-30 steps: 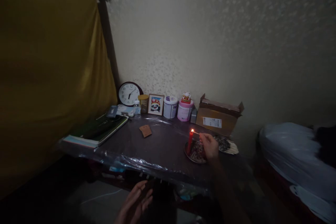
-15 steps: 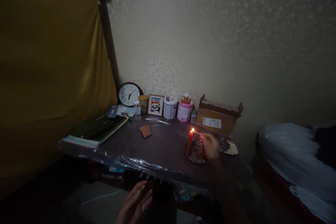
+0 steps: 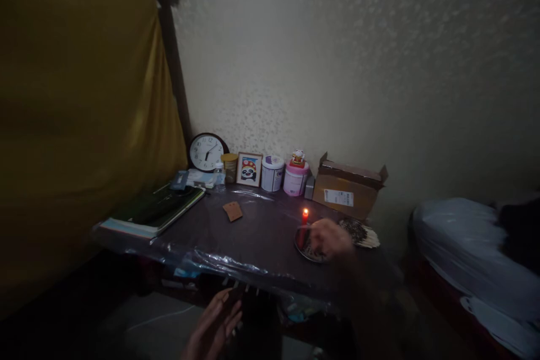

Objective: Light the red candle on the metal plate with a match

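A lit red candle (image 3: 304,226) stands upright on a round metal plate (image 3: 307,256) that holds dark bits. Beside it is my right hand (image 3: 332,238), smeared by motion, its fingers pinched on a thin matchstick (image 3: 306,228) that points left toward the candle. No flame shows on the stick. Below the table's front edge, my left hand (image 3: 217,318) curls round a small dark object too dim to make out. A second plate (image 3: 353,232) with dark bits and a bundle of pale matchsticks (image 3: 369,238) lies right of my right hand.
Along the wall stand a clock (image 3: 207,152), a yellow-lidded jar (image 3: 229,169), a framed panda picture (image 3: 249,169), two tins, one white (image 3: 272,174) and one pink (image 3: 295,179), and a cardboard box (image 3: 346,188). Brown pieces (image 3: 233,211) and a green book (image 3: 164,211) lie on the plastic-covered table (image 3: 253,236).
My right hand has moved down from the candle's wick with the matchstick. The flame at the stick's tip is gone, and the candle's own flame looks smaller. My left hand stays nearly still.
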Tool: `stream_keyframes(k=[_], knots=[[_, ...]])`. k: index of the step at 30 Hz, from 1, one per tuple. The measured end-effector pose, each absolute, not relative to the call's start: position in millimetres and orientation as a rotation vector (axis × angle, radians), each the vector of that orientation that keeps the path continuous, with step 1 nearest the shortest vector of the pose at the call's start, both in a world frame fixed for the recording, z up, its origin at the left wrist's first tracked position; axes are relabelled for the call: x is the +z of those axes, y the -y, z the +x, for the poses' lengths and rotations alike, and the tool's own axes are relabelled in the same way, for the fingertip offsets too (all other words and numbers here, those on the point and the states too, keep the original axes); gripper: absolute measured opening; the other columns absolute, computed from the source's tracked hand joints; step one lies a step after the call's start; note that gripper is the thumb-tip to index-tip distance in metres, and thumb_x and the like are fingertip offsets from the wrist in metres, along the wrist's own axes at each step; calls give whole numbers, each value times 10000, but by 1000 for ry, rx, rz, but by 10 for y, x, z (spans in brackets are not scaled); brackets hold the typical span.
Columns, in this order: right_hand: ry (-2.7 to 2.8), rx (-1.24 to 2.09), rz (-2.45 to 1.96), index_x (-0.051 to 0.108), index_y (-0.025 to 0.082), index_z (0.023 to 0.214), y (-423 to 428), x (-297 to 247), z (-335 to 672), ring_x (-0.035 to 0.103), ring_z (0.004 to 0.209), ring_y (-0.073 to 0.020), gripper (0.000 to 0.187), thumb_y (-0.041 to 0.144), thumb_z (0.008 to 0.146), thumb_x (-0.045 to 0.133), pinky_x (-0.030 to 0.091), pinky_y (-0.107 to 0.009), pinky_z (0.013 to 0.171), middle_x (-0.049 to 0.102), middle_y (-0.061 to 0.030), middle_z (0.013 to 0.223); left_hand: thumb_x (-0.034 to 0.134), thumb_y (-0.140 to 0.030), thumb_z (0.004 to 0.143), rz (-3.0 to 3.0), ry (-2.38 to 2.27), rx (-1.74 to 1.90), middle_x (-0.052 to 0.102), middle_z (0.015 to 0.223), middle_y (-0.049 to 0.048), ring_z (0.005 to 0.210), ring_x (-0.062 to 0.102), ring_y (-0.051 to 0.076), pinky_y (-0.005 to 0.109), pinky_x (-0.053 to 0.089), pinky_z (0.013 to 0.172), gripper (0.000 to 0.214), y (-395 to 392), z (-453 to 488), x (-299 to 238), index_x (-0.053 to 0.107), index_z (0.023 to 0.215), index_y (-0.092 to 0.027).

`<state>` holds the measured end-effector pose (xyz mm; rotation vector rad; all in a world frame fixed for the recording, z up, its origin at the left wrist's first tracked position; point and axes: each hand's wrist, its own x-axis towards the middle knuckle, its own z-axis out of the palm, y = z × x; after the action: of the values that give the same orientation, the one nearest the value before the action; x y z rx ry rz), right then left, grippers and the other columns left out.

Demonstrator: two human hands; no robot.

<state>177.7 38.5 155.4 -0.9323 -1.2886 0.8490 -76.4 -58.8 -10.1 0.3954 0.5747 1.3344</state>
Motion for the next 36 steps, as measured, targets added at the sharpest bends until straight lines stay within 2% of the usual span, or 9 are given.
stream_keyframes(k=[3,5,8,13,18,27,33,36], knots=[[1319,872,-982,608,197,604,-351,1385,1633,480,434,-77,170,337,696,638,380,-169,425,534,67,492,532,-222,788,379,-582,1347,663,1123,54,1135,507,270,434,307,1032,241,590,-777,-112,686,974,-228],[1277,912,-953,591,204,622,-358,1334,1606,490,437,-88,188,361,724,611,396,-182,447,535,62,492,517,-214,797,387,-572,1343,657,1138,59,1141,503,275,441,300,1034,251,584,-788,-126,682,986,-226],[1299,955,-912,557,216,636,-368,1283,1601,483,418,-92,288,429,811,472,395,-194,439,543,54,506,498,-213,810,396,-559,1348,651,1156,61,1156,495,272,431,298,1037,255,567,-796,-146,683,984,-224],[1480,845,-1054,621,212,624,-335,1061,1547,533,480,-85,160,350,706,620,401,-164,471,568,70,523,516,-233,799,374,-558,1335,679,1095,64,1121,526,278,439,310,1028,241,553,-792,-174,693,962,-226],[1546,718,-1173,600,210,670,-307,880,1532,586,546,-131,184,373,756,591,426,-214,554,567,53,543,505,-223,810,406,-534,1339,665,1126,69,1119,528,278,443,319,1022,257,550,-806,-223,677,1001,-224],[1386,1028,-1153,586,193,647,-152,825,1645,585,562,-141,260,441,656,664,450,-238,547,600,31,561,603,-267,738,354,-630,1341,684,1100,67,1126,523,288,440,328,1022,229,559,-794,-143,701,941,-226],[1255,1018,-1211,617,188,632,46,893,2122,542,509,-121,226,398,631,701,418,-218,484,583,37,540,613,-293,725,376,-692,1312,670,1134,50,1202,451,301,433,307,1044,273,588,-761,-48,690,980,-236],[1190,859,-1293,649,185,646,37,853,2545,558,526,-139,238,414,609,699,429,-229,478,601,19,554,621,-305,713,381,-686,1318,656,1166,39,1237,410,301,417,312,1047,297,620,-750,-18,686,997,-244]])
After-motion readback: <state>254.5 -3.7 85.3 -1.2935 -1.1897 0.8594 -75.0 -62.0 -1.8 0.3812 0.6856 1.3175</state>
